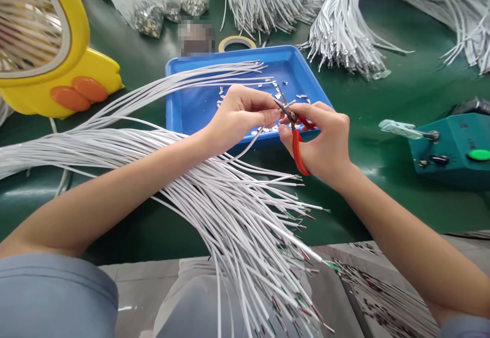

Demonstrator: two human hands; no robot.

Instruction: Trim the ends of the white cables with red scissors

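Green counter (367, 185) here is pretty crowded, and the roomiest bare patch is just right of the right hand (319, 134), running over to a teal box (436, 146) with a green button and a pale clip (400, 128) sticking out toward that hand. That right hand has its fingers wrapped around the red handles of some scissors (299, 154), blades a bit apart and right up against the left fingertips. Left hand (245, 111) is pinched tight on a single white cable (250, 146), its end up by the blades, the rest curving down below that hand toward the big bundle. Both hands are over the near side of a blue tray (314, 85), whose raised rim boxes in the space under them, with white scraps (278, 95) scattered inside. Closer to the body than either hand, the counter's front edge is mostly buried, since the big cable bundle (225, 200) passes under the left forearm (153, 169) and spills over it, red and green wire ends dangling over the lap. Just past the left hand, a smaller bunch of cables (199, 77) lies across the tray, so that side's tight. Off left of that hand there's a yellow fan (76, 70). Beyond both hands: a tape roll (225, 43) by the tray's far rim, plastic bags of small parts (149, 16), and two thick cable piles, one straight out (268, 6), one farther right (344, 42).
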